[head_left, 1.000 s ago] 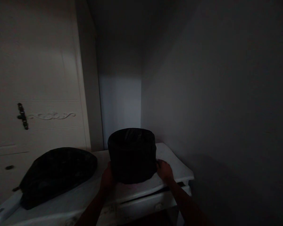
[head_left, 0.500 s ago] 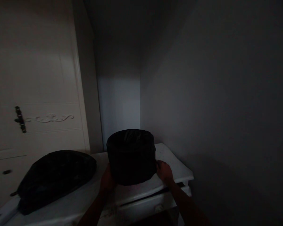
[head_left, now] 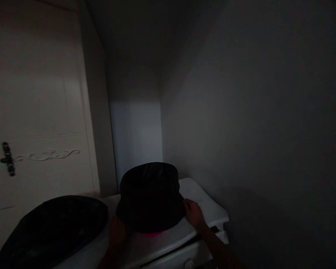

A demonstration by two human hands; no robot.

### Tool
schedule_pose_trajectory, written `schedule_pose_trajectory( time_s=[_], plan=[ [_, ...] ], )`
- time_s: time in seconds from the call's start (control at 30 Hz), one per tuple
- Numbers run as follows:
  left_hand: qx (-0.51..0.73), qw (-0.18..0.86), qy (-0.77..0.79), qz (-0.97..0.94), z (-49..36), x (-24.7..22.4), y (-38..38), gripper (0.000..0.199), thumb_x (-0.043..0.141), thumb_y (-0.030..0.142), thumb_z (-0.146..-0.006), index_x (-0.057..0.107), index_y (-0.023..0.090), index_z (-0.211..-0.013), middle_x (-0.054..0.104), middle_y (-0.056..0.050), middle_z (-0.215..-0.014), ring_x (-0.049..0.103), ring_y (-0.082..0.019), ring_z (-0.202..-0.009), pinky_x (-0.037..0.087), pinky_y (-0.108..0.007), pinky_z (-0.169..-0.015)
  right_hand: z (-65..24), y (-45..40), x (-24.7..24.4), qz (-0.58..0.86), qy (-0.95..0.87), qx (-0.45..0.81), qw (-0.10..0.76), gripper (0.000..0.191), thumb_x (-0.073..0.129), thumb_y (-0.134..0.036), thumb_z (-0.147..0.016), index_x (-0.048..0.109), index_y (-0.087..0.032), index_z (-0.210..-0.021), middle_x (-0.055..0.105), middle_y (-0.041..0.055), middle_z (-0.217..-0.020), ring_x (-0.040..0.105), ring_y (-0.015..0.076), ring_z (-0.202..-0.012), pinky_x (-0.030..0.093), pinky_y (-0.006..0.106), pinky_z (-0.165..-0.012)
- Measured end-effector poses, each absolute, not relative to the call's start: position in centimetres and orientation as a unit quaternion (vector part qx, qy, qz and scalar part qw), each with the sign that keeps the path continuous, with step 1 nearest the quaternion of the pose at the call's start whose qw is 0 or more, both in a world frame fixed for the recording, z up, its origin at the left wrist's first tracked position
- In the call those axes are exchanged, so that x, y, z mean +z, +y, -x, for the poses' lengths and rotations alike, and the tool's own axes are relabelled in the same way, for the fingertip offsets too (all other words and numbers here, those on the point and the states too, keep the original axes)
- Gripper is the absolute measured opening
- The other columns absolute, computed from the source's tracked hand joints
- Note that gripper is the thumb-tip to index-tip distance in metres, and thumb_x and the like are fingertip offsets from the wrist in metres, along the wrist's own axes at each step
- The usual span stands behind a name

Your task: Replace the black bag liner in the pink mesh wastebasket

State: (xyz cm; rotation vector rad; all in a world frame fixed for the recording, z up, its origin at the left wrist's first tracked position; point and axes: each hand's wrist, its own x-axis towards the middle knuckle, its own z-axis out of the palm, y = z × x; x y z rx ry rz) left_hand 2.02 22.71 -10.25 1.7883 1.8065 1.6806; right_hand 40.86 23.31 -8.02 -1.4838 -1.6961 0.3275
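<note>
The black sheeting sits at 6 o'clock in the view, draped over a round container that shows pink along its foot, above the white cabinet top. Taking the sheeting as the clock's centre, the right hand is at about 4 o'clock, thumb and fingers apparently pinching the flared lower edge. The left hand is at about 8 o'clock against the opposite edge; it is too dark to tell how its fingers are closed. To handle this well, the two hands should pull evenly, since a stronger tug at 4 o'clock would likely drag the rim lopsided or tip the container. Thin sheeting probably tears under a sharp pinch, so a broad hold and a steady, level pull serve better than a jerk. Keeping the base well back from the cabinet's front edge at 5 o'clock seems wise, and the elbow at 8 o'clock should stay clear of the dark bundle lying towards 9 o'clock.
</note>
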Motion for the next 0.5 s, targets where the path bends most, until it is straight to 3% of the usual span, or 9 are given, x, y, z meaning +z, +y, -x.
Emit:
schedule_pose_trajectory(
  time_s=[0.1,0.17,0.27,0.33,0.43,0.5],
  plan=[
    [0.628,0.097,0.581,-0.508,-2.2,-9.3,23.0,0.044,0.035,0.041,-0.097,0.070,0.022,-0.116,0.074,-0.015,-0.128,0.065,-0.031,-0.131,0.046,-0.053,-0.120,-40.9,23.2,-7.6,0.513,-0.651,0.216,0.517,0.073,0.034,-0.080,-0.096,0.072,-0.020,-0.081,0.078,0.0108,-0.085,0.071,0.0274,-0.087,0.055,0.035,-0.082],
    [0.667,0.132,0.559,-0.474,-3.1,-7.7,22.7,0.052,0.029,0.043,-0.100,0.065,0.019,-0.130,0.070,-0.015,-0.139,0.059,-0.029,-0.138,0.043,-0.054,-0.122,-40.8,22.9,-6.8,0.467,-0.598,0.300,0.578,0.079,0.038,-0.089,-0.088,0.072,-0.019,-0.083,0.078,0.0119,-0.089,0.071,0.0294,-0.088,0.057,0.037,-0.080],
    [0.678,0.183,0.529,-0.476,-4.8,-4.4,21.7,0.059,0.025,0.049,-0.104,0.057,0.017,-0.143,0.063,-0.015,-0.149,0.056,-0.029,-0.143,0.046,-0.052,-0.120,-40.4,22.2,-4.8,0.405,-0.543,0.388,0.625,0.078,0.036,-0.084,-0.092,0.075,-0.018,-0.106,0.079,0.0162,-0.112,0.073,0.0325,-0.104,0.059,0.042,-0.088],
    [0.677,0.184,0.525,-0.483,-5.7,-2.4,20.9,0.060,0.035,0.053,-0.104,0.051,0.019,-0.151,0.057,-0.013,-0.156,0.051,-0.029,-0.148,0.048,-0.049,-0.119,-39.9,21.6,-3.4,0.371,-0.558,0.392,0.631,0.074,0.036,-0.078,-0.094,0.072,-0.020,-0.123,0.075,0.0175,-0.128,0.072,0.0326,-0.115,0.058,0.044,-0.095],
    [0.679,0.164,0.496,-0.515,-6.3,-0.4,20.1,0.062,0.042,0.046,-0.101,0.041,0.022,-0.159,0.051,-0.012,-0.162,0.048,-0.028,-0.150,0.050,-0.043,-0.117,-38.8,20.8,-1.3,0.307,-0.586,0.375,0.649,0.070,0.058,-0.067,-0.089,0.058,-0.027,-0.146,0.059,0.0150,-0.153,0.066,0.0311,-0.126,0.057,0.046,-0.101],
    [0.674,0.153,0.466,-0.552,-6.4,0.1,19.6,0.065,0.043,0.040,-0.100,0.035,0.021,-0.161,0.048,-0.013,-0.163,0.049,-0.026,-0.149,0.052,-0.040,-0.115,-37.9,20.4,-0.3,0.281,-0.589,0.366,0.663,0.085,0.075,-0.057,-0.082,0.043,-0.032,-0.157,0.049,0.0140,-0.162,0.064,0.0295,-0.128,0.057,0.045,-0.101]
  ],
)
